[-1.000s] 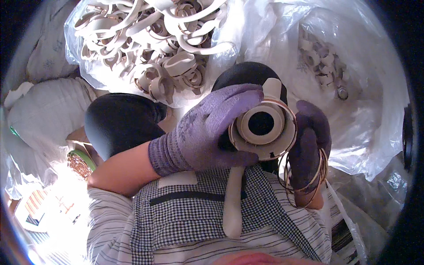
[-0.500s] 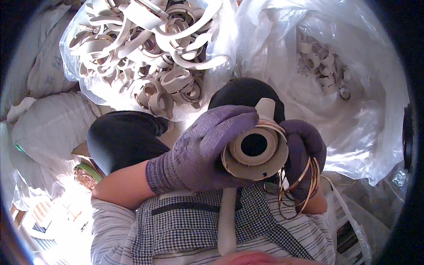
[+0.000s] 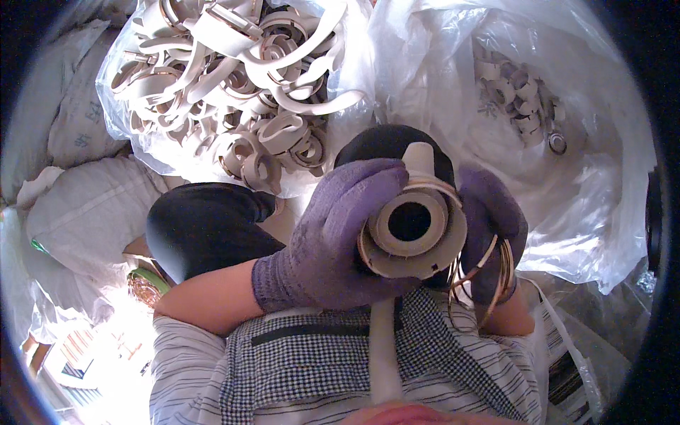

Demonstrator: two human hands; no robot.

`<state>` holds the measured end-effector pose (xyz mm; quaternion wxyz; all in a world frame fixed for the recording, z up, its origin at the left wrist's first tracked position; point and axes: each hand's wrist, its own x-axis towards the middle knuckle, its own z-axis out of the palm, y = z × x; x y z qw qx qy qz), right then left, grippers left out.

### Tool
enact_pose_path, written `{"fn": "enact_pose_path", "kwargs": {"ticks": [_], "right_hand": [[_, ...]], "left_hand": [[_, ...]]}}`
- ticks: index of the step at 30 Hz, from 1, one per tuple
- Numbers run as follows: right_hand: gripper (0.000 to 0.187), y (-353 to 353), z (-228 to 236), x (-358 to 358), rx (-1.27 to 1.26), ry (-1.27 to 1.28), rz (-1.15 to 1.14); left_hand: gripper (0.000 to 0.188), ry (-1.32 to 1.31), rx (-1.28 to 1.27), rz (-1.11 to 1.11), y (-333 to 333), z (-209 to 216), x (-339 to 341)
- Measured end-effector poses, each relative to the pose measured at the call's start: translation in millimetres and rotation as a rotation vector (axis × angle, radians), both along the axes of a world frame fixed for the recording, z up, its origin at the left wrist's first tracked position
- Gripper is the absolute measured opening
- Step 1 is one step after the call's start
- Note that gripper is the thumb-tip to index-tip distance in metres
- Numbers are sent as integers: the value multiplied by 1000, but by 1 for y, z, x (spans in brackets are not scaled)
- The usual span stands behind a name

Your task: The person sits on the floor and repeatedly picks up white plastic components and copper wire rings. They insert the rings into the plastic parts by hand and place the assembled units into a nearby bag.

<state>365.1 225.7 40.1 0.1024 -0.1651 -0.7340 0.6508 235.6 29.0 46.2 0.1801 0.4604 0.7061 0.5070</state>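
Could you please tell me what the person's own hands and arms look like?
The left hand and right hand wear purple-grey fabric gloves. The left glove ends in a ribbed, greyer cuff at the wrist; the right cuff is hard to make out. The forearms are bare below white sleeves with thin dark stripes.

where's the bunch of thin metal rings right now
In the head view, right of centre: the rings hang at the right hand, just right of the beige part in the left hand.
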Motion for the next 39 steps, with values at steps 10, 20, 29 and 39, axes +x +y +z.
{"fn": "enact_pose_path", "kwargs": {"ticks": [10, 20, 29, 39], "right_hand": [[89, 22, -5, 6, 462, 75, 365], [99, 14, -16, -3, 485, 180, 365], [94, 9, -13, 5, 447, 185, 322], [84, 1, 6, -11, 523, 71, 384]], "left_hand": [[102, 189, -44, 6, -8, -6, -3], [100, 104, -68, -63, -6, -23, -7], [95, 165, 77, -148, 8, -3, -19], [95, 87, -67, -169, 8, -19, -21]]}}
